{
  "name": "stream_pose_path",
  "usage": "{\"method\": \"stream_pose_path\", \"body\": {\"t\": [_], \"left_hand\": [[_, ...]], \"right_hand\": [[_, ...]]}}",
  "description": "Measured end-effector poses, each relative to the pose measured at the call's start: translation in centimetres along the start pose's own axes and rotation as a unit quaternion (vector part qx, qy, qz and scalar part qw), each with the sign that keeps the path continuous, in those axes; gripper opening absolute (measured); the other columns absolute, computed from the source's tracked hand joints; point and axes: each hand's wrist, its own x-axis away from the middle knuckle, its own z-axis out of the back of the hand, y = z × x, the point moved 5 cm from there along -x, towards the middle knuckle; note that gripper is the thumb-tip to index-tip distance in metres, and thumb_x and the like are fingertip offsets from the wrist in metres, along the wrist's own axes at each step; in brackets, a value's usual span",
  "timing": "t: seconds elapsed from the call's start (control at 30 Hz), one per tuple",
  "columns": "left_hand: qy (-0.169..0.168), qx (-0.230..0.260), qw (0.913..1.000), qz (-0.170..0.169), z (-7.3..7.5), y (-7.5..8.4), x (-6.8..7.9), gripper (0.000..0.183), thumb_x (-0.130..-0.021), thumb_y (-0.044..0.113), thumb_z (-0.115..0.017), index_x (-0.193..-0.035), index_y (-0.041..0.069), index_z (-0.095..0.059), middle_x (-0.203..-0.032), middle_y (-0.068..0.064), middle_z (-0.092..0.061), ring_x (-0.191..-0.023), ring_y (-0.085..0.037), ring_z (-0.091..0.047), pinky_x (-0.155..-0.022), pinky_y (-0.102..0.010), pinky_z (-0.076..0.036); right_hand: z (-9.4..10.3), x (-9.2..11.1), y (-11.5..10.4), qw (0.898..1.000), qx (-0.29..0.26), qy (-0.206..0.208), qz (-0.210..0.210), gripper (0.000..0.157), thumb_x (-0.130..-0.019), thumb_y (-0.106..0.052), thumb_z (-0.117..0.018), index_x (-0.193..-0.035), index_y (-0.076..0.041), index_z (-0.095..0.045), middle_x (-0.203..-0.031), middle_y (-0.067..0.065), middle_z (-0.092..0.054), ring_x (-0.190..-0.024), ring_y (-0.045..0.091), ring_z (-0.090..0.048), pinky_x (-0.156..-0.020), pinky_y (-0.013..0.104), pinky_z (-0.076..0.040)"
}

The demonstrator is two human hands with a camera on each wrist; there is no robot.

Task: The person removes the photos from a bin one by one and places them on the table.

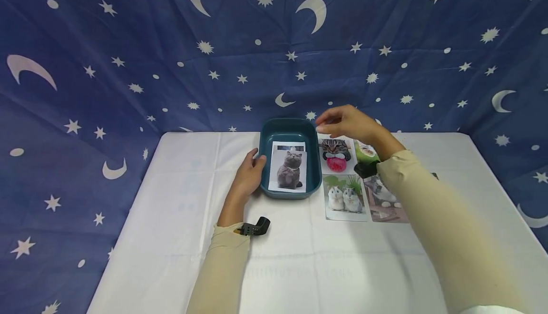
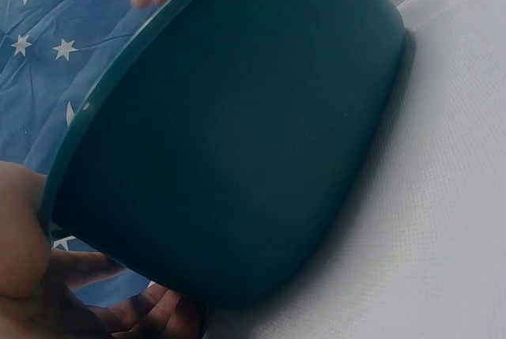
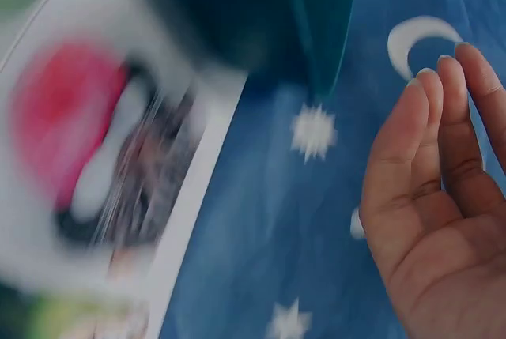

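A dark teal plastic basin (image 1: 290, 195) stands on the table, with a grey cat photo card (image 1: 291, 173) lying on another card inside it. My left hand (image 1: 249, 175) holds the basin's left side, thumb at the rim and fingers along the outer wall (image 2: 229, 133). Above the basin's upper right corner, my right hand (image 1: 348, 122) hovers with nothing in it, its fingers (image 3: 395, 137) loosely bent. Below that hand is a card of a tabby cat with a pink ball (image 1: 337, 157). Nearer me lies a card of two hamsters (image 1: 345, 199).
Right of the hamster card lies another animal card (image 1: 387, 204), partly covered by my right sleeve. A greenish card (image 1: 365, 151) is half hidden by my right wrist. The white-covered table (image 1: 299, 266) meets a blue curtain (image 1: 239, 43) with moons and stars.
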Motion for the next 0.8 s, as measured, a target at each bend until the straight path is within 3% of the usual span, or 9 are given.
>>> {"method": "stream_pose_path", "body": {"t": [0.13,0.3,0.53,0.8], "left_hand": [[0.000,-0.003,1.0000,-0.001,0.0,0.0,-0.1,0.062,-0.108,0.043,-0.045,-0.162,0.019,-0.027,-0.162,-0.017,-0.038,-0.152,-0.034,-0.034,-0.125,-0.053,-0.026],[0.001,-0.014,0.9999,-0.001,0.1,0.0,-0.2,0.062,-0.108,0.043,-0.045,-0.162,0.019,-0.027,-0.162,-0.016,-0.039,-0.152,-0.034,-0.034,-0.125,-0.054,-0.025],[-0.003,-0.005,1.0000,0.002,0.2,0.0,-0.2,0.062,-0.108,0.045,-0.045,-0.162,0.020,-0.027,-0.159,-0.016,-0.042,-0.149,-0.033,-0.039,-0.124,-0.053,-0.029],[-0.013,0.000,0.9999,0.006,0.1,0.2,0.0,0.063,-0.108,0.045,-0.045,-0.162,0.021,-0.027,-0.159,-0.017,-0.042,-0.148,-0.033,-0.041,-0.123,-0.052,-0.030]], "right_hand": [[-2.8,-3.0,-1.6,0.999,-0.049,-0.022,0.003,0.045,-0.095,-0.027,-0.075,-0.129,0.000,-0.066,-0.129,0.013,-0.064,-0.120,0.038,-0.061,-0.104,0.050,-0.053],[-6.2,-5.8,-2.6,0.999,-0.043,-0.030,-0.010,0.040,-0.092,-0.029,-0.079,-0.124,-0.005,-0.072,-0.123,0.012,-0.067,-0.117,0.035,-0.063,-0.107,0.052,-0.050],[-9.3,-7.6,-1.5,0.998,-0.002,-0.014,-0.057,0.034,-0.088,-0.034,-0.082,-0.112,-0.011,-0.078,-0.120,0.008,-0.072,-0.114,0.026,-0.064,-0.106,0.048,-0.050],[-10.5,-8.1,0.5,0.991,0.088,0.005,-0.099,0.034,-0.084,-0.041,-0.084,-0.103,-0.012,-0.081,-0.118,0.005,-0.073,-0.113,0.026,-0.064,-0.100,0.045,-0.053]]}}
